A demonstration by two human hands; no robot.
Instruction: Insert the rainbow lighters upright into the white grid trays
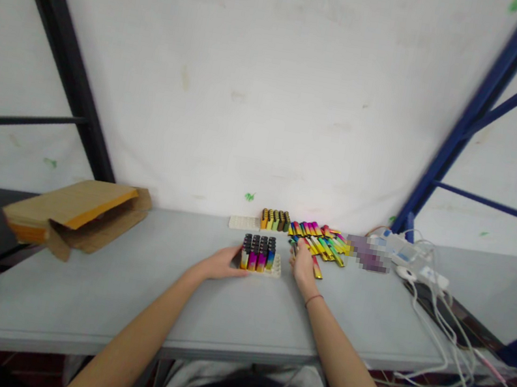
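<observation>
Several lighters (258, 254) with black tops and shiny coloured bodies stand upright in rows in a white tray (276, 269). My left hand (225, 263) is closed around the tray's left side, its fingers partly hidden behind the lighters. To the right, my right hand (302, 265) is closed, with a dark-topped lighter (293, 248) showing at its fingertips. Just beyond that hand lies a loose pile of multicoloured lighters (329, 247). One lighter (317, 269) rests on the table close to its right side.
Near the wall, another white tray (244, 223) stands beside upright yellow and dark lighters (275, 220). An open cardboard box (82, 210) lies on the grey table (121, 303) at left. White cables (442, 310) and a power strip (398, 246) occupy the right side.
</observation>
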